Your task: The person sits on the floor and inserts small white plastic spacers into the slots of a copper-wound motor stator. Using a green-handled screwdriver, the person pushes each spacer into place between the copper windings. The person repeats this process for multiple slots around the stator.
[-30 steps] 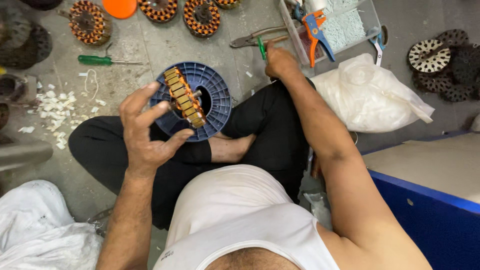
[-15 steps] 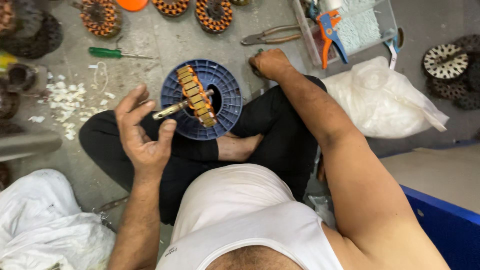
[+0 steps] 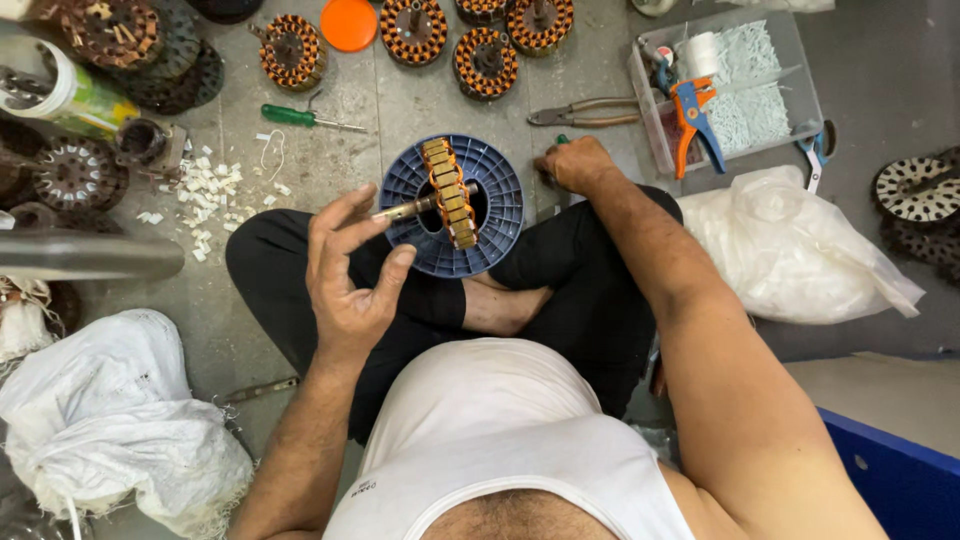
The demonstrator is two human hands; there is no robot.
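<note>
Since half a second ago the right hand [image 3: 575, 165] has stayed down on the floor at about one o'clock from the lap, while the left hand [image 3: 350, 270] has kept the wound stator [image 3: 447, 192] up on its shaft [image 3: 405, 210], the piece now turned nearly edge-on to the camera. Left fingers [image 3: 345, 225] are curled loosely around the shaft end, thumb [image 3: 392, 268] below it, so they are clamped on the shaft and not on the windings. The right hand lies closed over something small and green; whether it grips it I cannot tell.

Behind the stator sits a blue plastic spool [image 3: 500, 215], resting on the crossed legs at twelve o'clock from the belly.

My judgement: the stator is a stack of steel with copper coils, so heavy for its size and stiff, and it will tip on the thin shaft if held slack. The shaft is smooth metal and may slip. The coil wire and its insulation look the delicate part; the steel rim between coils is the safer second hold.

At eleven o'clock lie a green-handled screwdriver [image 3: 295, 116] and white scraps [image 3: 205, 190]; at one o'clock, pliers [image 3: 585, 112] and a clear tray [image 3: 800, 95].
</note>
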